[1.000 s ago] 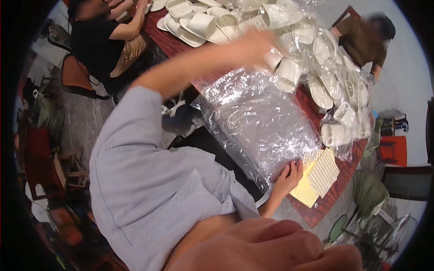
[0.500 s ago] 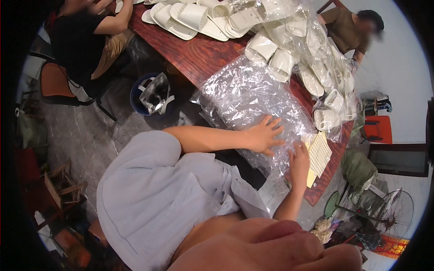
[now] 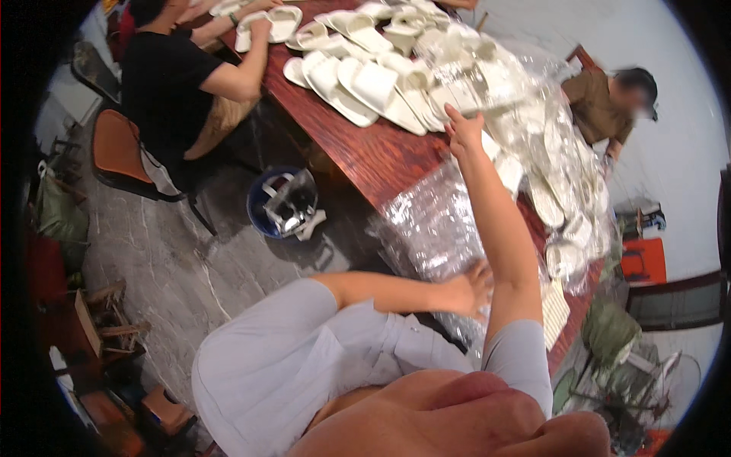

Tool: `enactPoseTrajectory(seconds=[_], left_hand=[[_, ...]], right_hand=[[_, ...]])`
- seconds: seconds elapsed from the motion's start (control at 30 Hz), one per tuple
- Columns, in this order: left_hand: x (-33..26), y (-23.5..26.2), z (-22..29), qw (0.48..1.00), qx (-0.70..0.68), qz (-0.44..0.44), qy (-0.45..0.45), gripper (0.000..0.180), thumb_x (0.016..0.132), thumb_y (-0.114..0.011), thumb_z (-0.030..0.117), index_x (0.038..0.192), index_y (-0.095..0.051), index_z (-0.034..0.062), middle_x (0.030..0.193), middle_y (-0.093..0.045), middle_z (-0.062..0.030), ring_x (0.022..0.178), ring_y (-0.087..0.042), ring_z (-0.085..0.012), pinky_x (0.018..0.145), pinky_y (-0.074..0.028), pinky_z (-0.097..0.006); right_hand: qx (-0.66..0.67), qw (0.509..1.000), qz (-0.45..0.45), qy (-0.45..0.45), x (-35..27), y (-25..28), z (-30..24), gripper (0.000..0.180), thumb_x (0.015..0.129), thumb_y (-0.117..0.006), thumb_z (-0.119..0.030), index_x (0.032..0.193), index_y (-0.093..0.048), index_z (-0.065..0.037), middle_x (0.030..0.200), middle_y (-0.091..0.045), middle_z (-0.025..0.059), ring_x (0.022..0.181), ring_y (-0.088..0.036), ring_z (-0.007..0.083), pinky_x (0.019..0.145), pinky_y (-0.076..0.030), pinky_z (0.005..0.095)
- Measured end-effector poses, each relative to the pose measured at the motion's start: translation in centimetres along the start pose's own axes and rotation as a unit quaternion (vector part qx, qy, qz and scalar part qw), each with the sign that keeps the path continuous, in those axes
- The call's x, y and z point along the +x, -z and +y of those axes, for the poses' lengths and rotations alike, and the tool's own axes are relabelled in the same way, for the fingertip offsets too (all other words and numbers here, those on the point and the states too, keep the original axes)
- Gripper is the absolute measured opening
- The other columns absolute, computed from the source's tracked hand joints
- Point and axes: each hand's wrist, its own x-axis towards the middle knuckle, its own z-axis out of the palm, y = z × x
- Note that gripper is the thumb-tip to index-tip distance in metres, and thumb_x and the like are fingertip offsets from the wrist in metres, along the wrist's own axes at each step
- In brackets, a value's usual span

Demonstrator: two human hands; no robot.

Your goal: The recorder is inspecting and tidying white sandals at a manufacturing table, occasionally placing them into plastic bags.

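My left hand (image 3: 466, 292) lies with its fingers spread on a stack of clear plastic bags (image 3: 434, 217) at the near side of the table; its fingertips are slightly blurred. Stretched far forward, my right hand (image 3: 465, 134) is open, fingers apart, over the near edge of a pile of cream slippers (image 3: 373, 84). Nothing shows between its fingers, and I cannot tell whether it touches a slipper. My right forearm covers part of the bags. Slippers in clear plastic (image 3: 544, 145) are heaped to the right.
The reddish wooden table (image 3: 335, 145) carries all this, with a yellow printed sheet (image 3: 557, 314) near its right corner. A co-worker in black (image 3: 171, 87) handles slippers at the far left; another person (image 3: 598, 107) is at the right. A blue bucket (image 3: 255, 202) stands on the floor.
My right hand has left the bags near the yellow sheets and reached forward to the slippers. My left hand stays on the bags. The view has shifted, and the left co-worker now shows more fully.
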Motion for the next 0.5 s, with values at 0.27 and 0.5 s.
enactPoseTrajectory(seconds=[0.27, 0.5], left_hand=[[1.2, -1.2, -0.9, 0.957, -0.261, 0.11, -0.062, 0.091, 0.086, -0.067, 0.058, 0.155, -0.041, 0.0048, 0.164, -0.028, -0.024, 0.151, -0.019, -0.0536, 0.118, -0.014, -0.073], [0.4, -2.2, -0.2, 0.993, -0.014, 0.111, -0.024, 0.083, 0.092, -0.058, 0.064, 0.157, -0.044, 0.0154, 0.165, -0.029, -0.0234, 0.152, -0.018, -0.0534, 0.118, -0.013, -0.073]], right_hand=[[0.062, 0.994, -0.017, 0.093, 7.4, -1.5, 1.7, 0.054, 0.089, -0.073, 0.006, 0.138, -0.05, 0.0, 0.131, -0.063, 0.0166, 0.11, -0.067, 0.0269, 0.087, -0.057, 0.038], [0.175, 0.962, -0.093, 0.19, 4.3, 3.6, -4.0, 0.043, 0.098, -0.06, -0.002, 0.14, -0.052, 0.0, 0.136, -0.062, 0.0141, 0.119, -0.065, 0.0278, 0.1, -0.055, 0.0409]])
